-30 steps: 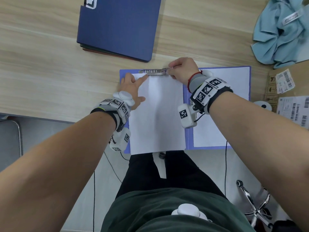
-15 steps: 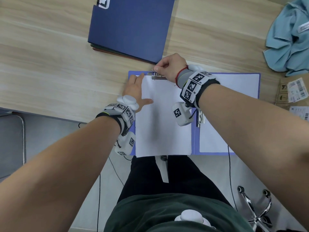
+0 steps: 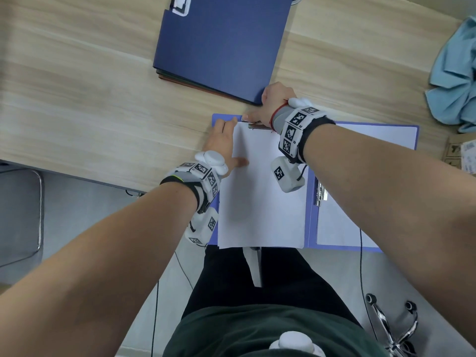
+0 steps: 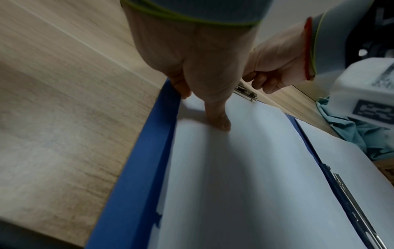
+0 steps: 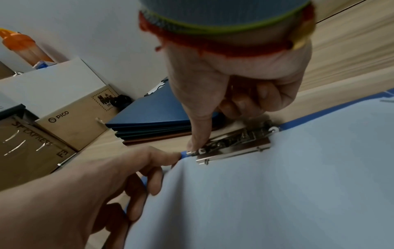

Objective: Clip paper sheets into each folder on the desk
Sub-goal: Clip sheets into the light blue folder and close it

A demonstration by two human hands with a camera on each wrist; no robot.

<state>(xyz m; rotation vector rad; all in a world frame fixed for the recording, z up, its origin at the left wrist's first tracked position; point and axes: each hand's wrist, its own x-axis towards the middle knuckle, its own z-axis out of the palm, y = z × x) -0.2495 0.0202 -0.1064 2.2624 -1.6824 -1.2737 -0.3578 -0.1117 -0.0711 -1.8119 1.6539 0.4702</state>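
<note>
The right hand [image 3: 277, 100] has been shifted to the left end of the clip [image 5: 234, 143], one digit pressed there, others curled. The paper [image 3: 260, 202] is kept flat in the near folder [image 3: 310, 228] by the straight-fingered left hand [image 3: 221, 140] — clamping seems due next.

White sheet [image 3: 260, 197] flat in open blue folder [image 3: 311, 217], top edge at metal clip [image 5: 234, 143]

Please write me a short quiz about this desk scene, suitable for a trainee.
1. True or false: the right hand touches the clip.
2. What does the left hand press? A) paper B) bottle C) box
3. Fill in: the cloth lies to the ____ of the open folder.
Key: 1 true; 2 A; 3 right.
</note>
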